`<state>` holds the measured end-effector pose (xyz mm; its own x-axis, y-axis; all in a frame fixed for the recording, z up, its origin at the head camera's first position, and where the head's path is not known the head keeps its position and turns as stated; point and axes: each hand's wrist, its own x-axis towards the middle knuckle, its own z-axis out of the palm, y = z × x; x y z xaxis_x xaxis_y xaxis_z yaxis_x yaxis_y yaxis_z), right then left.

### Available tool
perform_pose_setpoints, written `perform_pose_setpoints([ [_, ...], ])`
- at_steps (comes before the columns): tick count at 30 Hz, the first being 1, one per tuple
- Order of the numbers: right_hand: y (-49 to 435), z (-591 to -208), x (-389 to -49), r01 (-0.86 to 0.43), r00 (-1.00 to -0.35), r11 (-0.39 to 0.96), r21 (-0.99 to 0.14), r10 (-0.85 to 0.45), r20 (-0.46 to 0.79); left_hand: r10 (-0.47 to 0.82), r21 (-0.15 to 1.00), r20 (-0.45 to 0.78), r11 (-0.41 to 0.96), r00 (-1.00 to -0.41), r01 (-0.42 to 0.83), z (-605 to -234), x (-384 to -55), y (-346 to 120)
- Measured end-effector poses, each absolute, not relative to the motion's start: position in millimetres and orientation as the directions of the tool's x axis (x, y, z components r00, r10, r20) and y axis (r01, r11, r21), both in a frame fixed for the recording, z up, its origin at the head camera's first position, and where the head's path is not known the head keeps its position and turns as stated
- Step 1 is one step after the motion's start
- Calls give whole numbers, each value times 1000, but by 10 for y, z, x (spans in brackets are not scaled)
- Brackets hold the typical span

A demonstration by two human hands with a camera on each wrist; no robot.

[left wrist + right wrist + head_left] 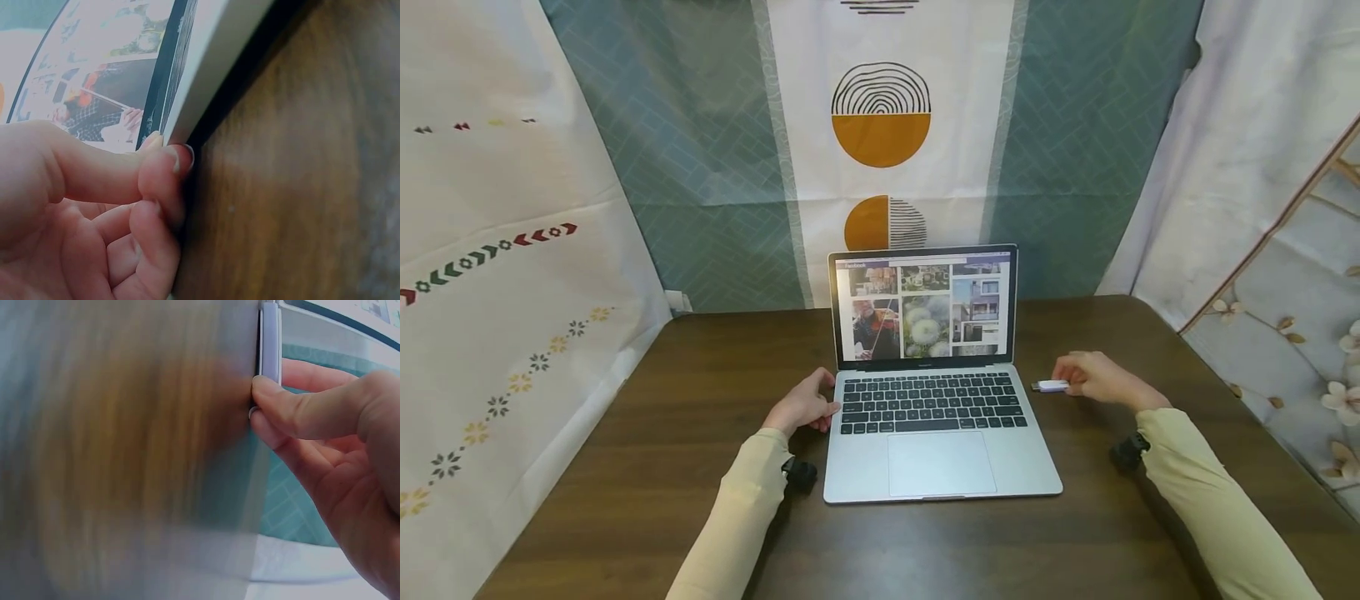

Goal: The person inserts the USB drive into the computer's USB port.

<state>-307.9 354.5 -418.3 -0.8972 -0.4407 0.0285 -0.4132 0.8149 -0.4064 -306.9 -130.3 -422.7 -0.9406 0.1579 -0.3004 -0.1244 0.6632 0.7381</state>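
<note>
So, USB stick [1054, 386] and laptop [929, 400], one hand each

My right hand [1099, 379] has the white USB stick pinched between thumb and fingers, plug end [1036, 387] pointing at the laptop's right side, just beside it with a gap. My left hand [802, 405] has thumb and fingers curled, gripping the laptop's left edge. Laptop's sitting open on the dark wood counter [737, 350], photos up on its screen [925, 310].

Laptop [936, 366] is silver w/ blk keys [932, 402], USB stick [1054, 386] wht, table [940, 550] dk brn wood-grain, sleeves [741, 504] pale yel.
</note>
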Motion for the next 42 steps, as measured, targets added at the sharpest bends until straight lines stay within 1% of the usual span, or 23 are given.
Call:
perform_pose_setpoints([
  [3,3473,-4175,-3108,-417,-893,804,-425,-450,24,158,737,-294,666,-943,-118,-4218,-3067,-1326],
  [8,3441,-4196,-3133,-410,-895,808,-423,-447,14,171,747,-295,655,-940,-115,-4231,-3079,-1330],
  [17,3444,-4241,-3099,-429,-887,783,-450,-459,47,167,739,-295,664,-941,-114,-4238,-3092,-1329],
  [22,3404,-4235,-3089,-450,-880,784,-428,-471,62,165,734,-301,669,-939,-118,-4238,-3093,-1326],
  [29,3334,-4231,-3122,-448,-883,799,-401,-466,58,168,736,-287,669,-943,-105,-4233,-3083,-1306],
  [42,3303,-4219,-3135,-449,-882,801,-396,-467,55,162,733,-282,672,-946,-104,-4253,-3095,-1302],
])
